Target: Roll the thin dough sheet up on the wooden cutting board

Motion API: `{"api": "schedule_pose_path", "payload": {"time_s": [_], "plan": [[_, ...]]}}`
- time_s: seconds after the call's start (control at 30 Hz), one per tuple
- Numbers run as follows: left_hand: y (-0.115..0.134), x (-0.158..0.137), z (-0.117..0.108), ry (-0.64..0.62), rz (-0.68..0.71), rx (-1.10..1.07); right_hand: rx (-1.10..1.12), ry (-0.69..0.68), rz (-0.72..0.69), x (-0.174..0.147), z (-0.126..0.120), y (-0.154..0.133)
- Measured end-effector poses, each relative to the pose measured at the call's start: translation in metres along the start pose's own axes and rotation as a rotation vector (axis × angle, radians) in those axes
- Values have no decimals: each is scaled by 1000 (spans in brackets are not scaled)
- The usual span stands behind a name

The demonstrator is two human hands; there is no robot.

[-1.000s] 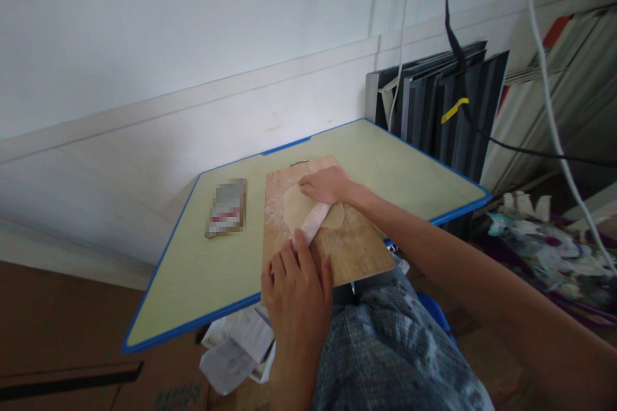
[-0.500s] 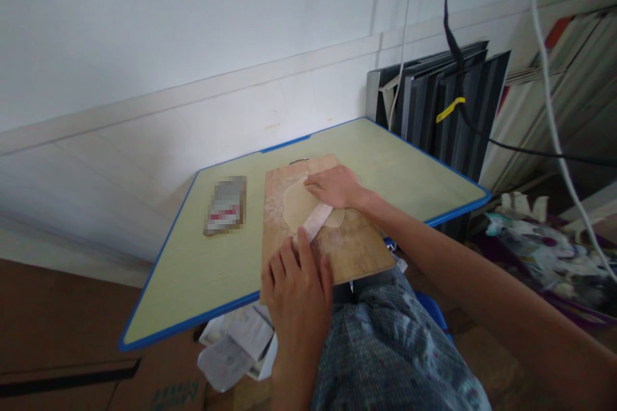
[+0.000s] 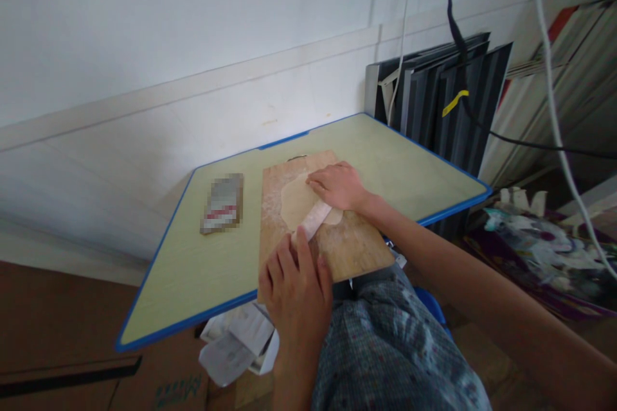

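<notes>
A flour-dusted rolling pin (image 3: pixel 314 218) lies slantwise over a thin, flat sheet of dough (image 3: pixel 294 202). My left hand (image 3: pixel 296 273) is closed over the pin's near end, fingers bent around it. At the far end my right hand (image 3: pixel 337 185) presses down, its fingers closed over the pin and hiding that end. Beneath the dough is a wooden cutting board (image 3: pixel 364 253), with white flour smeared on its left side and a metal handle at its far edge. The board reaches over the table's front edge.
The pale green table (image 3: pixel 405 160) has a blue rim. A pixelated packet (image 3: pixel 222 203) lies left of the board. Dark panels (image 3: pixel 436 96) lean on the wall at right, with hanging cables (image 3: pixel 549 77). Below the table sit a white box of papers (image 3: pixel 241 340) and a cardboard box (image 3: pixel 159 379).
The view has shifted slightly. Both hands stay on the rolling pin, and the dough's shape looks nearly the same.
</notes>
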State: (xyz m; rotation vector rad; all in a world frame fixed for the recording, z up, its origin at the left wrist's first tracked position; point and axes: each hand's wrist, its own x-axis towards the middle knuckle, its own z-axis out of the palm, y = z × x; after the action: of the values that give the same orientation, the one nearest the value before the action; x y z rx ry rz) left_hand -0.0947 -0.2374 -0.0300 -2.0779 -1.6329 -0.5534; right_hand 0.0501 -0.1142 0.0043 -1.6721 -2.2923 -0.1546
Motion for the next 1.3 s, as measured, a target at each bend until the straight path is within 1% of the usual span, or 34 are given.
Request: {"api": "schedule_pose_path", "payload": {"time_s": [0.3,0.37,0.53,0.73,0.83,1.1,1.3], "plan": [[1,-1,1,6,-10,-16,9,5,2,-2,0,1],[1,-1,0,-8,-15,-22,9,-39,-18,0,0,2],[1,1,-2,-43,-31,-13,-1,-160,-132,16,-1,5],[-1,3,-4,-63,-37,-5,-23,-228,-116,37,3,0],[-2,3,-4,-70,-35,-7,-29,-223,-108,37,5,-1],[0,1,-4,-74,-48,-3,-25,-137,-89,13,3,0],[-1,2,-3,-64,-41,11,-2,-150,-92,17,5,1]]}}
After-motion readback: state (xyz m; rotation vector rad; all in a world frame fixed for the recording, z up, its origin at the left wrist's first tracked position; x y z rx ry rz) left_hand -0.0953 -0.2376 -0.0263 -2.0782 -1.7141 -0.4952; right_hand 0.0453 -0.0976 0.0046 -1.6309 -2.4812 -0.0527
